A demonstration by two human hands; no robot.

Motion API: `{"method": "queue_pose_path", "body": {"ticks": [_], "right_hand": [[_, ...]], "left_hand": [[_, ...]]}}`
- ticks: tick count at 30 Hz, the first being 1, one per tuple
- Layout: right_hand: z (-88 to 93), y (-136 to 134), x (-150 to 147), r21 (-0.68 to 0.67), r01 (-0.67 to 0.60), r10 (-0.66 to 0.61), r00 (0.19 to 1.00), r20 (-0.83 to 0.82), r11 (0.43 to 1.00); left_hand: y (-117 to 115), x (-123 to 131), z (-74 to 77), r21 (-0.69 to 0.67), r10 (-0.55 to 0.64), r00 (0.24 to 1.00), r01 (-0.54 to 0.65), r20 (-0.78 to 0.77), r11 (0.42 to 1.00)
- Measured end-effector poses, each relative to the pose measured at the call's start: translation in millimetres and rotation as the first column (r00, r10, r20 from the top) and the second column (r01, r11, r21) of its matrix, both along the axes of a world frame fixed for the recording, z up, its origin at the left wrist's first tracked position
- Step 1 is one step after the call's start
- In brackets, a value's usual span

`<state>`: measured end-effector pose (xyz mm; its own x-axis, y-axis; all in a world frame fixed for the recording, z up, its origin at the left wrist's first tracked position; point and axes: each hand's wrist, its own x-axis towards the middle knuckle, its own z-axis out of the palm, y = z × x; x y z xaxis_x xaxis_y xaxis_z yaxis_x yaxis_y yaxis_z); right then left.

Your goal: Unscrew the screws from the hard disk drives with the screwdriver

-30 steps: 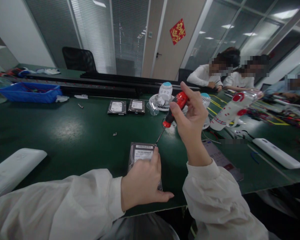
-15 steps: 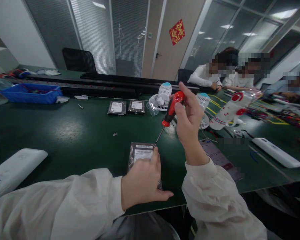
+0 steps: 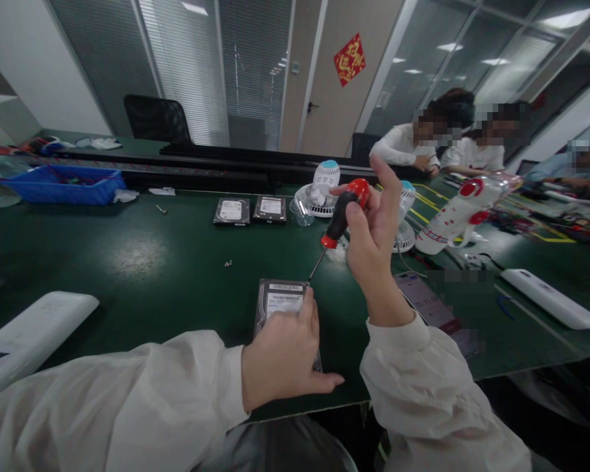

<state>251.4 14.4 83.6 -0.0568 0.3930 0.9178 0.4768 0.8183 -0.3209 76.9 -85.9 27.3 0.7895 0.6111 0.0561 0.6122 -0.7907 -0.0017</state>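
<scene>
Head view. Left hand (image 3: 285,357) lies palm-down on a silver metal hard drive with a white label (image 3: 281,296). Its fingers are loosely spread and pressing, with the thumb out along the near edge. It clasps nothing and pins the drive flat on the dark green table mat (image 3: 142,262). Only the drive's far end shows beyond the fingertips.

Right hand (image 3: 373,233) is closed round a screwdriver with a red-and-black plastic handle (image 3: 341,213). Thumb and middle fingers pinch the grip, and the index finger is lifted clear, pointing up. The thin shaft slants down to the drive's far right corner, just past the left fingertips. The tip is too small to make out.

Judgement: the shaft leans noticeably. Bringing it nearer upright over the corner and bearing down through the red cap would likely guard against slipping. Left-hand pressure close to that corner should stop the drive twisting.

Beyond the fingers, small loose screws (image 3: 227,263) lie apart to the left. Two more hard drives (image 3: 231,211) and white plastic fans (image 3: 324,187) sit further off.
</scene>
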Motion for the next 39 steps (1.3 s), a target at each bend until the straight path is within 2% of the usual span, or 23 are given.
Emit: {"method": "queue_pose_path", "body": {"ticks": [2,7,13,19,26,28,31,33,39], "right_hand": [[0.6,-0.1,-1.1,0.027,0.003,-0.004,1.000,0.019,1.000],[1.0,1.9,-0.1,0.110,0.129,-0.137,0.988,0.068,0.985],[-3.6,5.9,5.4,0.052,0.028,-0.030,0.999,0.037,0.998],[-1.6,5.4,3.7,0.092,0.148,-0.148,0.989,-0.013,0.985],[-3.2,2.9,2.4,-0.005,-0.036,0.036,0.998,-0.049,0.999],[-2.7,2.4,1.8,0.027,0.002,-0.001,0.999,-0.036,1.000],[-1.0,2.7,1.8,0.115,0.136,-0.135,0.991,-0.014,0.984],[-0.5,3.5,3.1,0.129,0.181,-0.180,0.983,-0.014,0.975],[-3.4,4.4,9.1,0.007,0.064,-0.063,0.998,-0.002,0.998]], "left_hand": [[-0.1,0.1,-0.9,0.002,0.000,1.000,0.000,0.003,1.000],[-0.6,0.2,-2.8,0.013,0.009,1.000,-0.009,0.006,1.000],[-1.2,-0.8,-2.5,0.031,0.005,1.000,-0.005,0.004,0.999],[-0.6,-1.3,-5.6,0.058,0.002,1.000,-0.003,0.026,0.998],[-0.3,-1.8,-6.6,0.053,-0.011,1.000,0.010,0.024,0.999],[-0.3,-1.5,-5.7,0.054,-0.008,1.000,0.007,0.020,0.999],[-0.5,-0.9,-4.3,0.041,-0.004,1.000,0.004,0.012,0.999],[-0.8,-0.7,-3.9,0.027,-0.004,1.000,0.004,0.010,1.000],[-1.2,-0.8,-5.9,0.026,-0.002,1.000,0.001,0.010,1.000]]}}
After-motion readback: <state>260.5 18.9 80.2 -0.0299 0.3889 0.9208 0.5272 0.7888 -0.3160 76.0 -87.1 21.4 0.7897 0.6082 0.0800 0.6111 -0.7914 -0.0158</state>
